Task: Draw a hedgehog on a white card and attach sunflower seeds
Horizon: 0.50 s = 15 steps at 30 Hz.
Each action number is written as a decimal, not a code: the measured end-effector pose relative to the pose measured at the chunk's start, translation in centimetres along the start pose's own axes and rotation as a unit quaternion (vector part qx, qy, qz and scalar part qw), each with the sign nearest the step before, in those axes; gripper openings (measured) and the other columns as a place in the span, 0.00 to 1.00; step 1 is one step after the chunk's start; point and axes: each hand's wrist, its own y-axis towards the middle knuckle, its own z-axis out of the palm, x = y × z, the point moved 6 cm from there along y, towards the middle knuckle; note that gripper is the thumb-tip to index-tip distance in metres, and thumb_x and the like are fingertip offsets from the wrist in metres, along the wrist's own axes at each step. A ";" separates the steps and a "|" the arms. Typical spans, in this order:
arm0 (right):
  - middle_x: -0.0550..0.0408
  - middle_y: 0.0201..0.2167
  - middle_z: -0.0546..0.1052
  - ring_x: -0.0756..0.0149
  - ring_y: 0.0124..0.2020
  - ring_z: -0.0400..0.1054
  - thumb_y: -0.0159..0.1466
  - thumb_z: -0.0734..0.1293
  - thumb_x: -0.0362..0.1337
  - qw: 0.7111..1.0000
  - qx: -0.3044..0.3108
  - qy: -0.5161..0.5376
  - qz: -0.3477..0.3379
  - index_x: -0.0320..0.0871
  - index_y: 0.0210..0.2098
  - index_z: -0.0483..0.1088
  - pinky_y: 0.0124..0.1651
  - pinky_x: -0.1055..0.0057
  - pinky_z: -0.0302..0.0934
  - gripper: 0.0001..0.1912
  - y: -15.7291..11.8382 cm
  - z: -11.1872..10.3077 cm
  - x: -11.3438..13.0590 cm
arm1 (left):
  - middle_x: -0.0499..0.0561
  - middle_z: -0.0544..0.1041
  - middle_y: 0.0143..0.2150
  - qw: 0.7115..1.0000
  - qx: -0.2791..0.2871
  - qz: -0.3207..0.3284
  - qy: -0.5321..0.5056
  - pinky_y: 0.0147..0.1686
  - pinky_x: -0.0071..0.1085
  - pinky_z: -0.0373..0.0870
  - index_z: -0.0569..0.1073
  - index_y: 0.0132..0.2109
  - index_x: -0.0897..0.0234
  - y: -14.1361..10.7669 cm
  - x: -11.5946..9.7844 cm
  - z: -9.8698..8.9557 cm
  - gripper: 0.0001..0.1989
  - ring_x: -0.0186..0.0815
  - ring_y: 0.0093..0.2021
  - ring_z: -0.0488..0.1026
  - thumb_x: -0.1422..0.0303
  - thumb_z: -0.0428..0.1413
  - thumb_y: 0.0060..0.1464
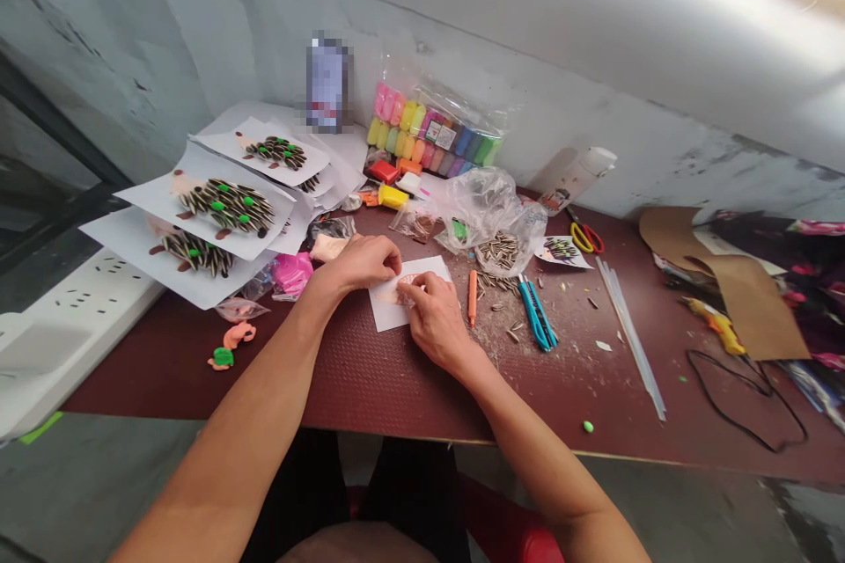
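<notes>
Your bare left forearm (244,431) leads to left hand (365,264), curled, fingertips near white paper card (393,308), hold unclear. Right hand (436,323) half-closed, fingers pinching soft-looking peach clay piece (407,290) on card, atop dark red worktop (370,378). Likely light, easily dented: take by edges.

Bare hands (432,321) and forearms (528,431), dark trousers (409,493) on both legs.

Lighting is bright and even across the work table (370,387). Glare overexposes the upper right of the white wall (693,9). Shadows beneath the left hand (363,262) and right hand (436,321) are soft. Wide-angle distortion bends the table's front edge. A pixelated patch (326,84) obscures detail.
</notes>
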 end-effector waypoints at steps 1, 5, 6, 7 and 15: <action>0.47 0.46 0.73 0.58 0.47 0.64 0.68 0.60 0.27 1.000 -0.007 0.001 0.004 0.44 0.52 0.75 0.50 0.62 0.55 0.18 0.0 -0.1 -0.1 | 0.50 0.85 0.38 1.000 -0.001 0.000 0.000 0.47 0.34 0.70 0.84 0.38 0.57 0.0 0.0 0.0 0.12 0.42 0.40 0.80 0.71 0.57 0.49; 0.47 0.44 0.74 0.58 0.45 0.64 0.70 0.60 0.29 1.000 -0.013 -0.022 0.005 0.45 0.49 0.77 0.49 0.62 0.54 0.16 -0.2 -0.4 -0.1 | 0.50 0.85 0.38 1.000 0.003 -0.002 0.000 0.47 0.35 0.70 0.84 0.38 0.58 0.0 0.0 0.0 0.12 0.43 0.41 0.80 0.72 0.56 0.49; 0.47 0.44 0.74 0.58 0.45 0.64 0.70 0.60 0.29 1.000 -0.007 -0.030 0.003 0.45 0.47 0.77 0.49 0.62 0.54 0.15 -0.3 -0.4 0.0 | 0.51 0.85 0.39 1.000 0.004 -0.003 0.000 0.47 0.36 0.70 0.84 0.38 0.58 0.0 0.0 0.0 0.13 0.43 0.41 0.80 0.72 0.56 0.49; 0.47 0.43 0.74 0.58 0.45 0.64 0.70 0.60 0.30 0.999 0.000 -0.036 0.001 0.44 0.47 0.77 0.49 0.62 0.53 0.14 -0.3 -0.3 0.2 | 0.51 0.85 0.39 1.000 0.006 -0.004 0.001 0.47 0.35 0.70 0.84 0.38 0.58 0.0 0.0 0.0 0.13 0.43 0.42 0.80 0.72 0.56 0.49; 0.47 0.45 0.74 0.58 0.45 0.64 0.70 0.60 0.29 0.999 0.015 -0.040 0.002 0.44 0.49 0.77 0.50 0.62 0.53 0.15 -0.2 -0.3 0.5 | 0.52 0.86 0.41 1.000 0.017 -0.004 0.015 0.45 0.35 0.69 0.84 0.41 0.59 -0.1 -0.2 0.0 0.14 0.44 0.43 0.80 0.72 0.56 0.51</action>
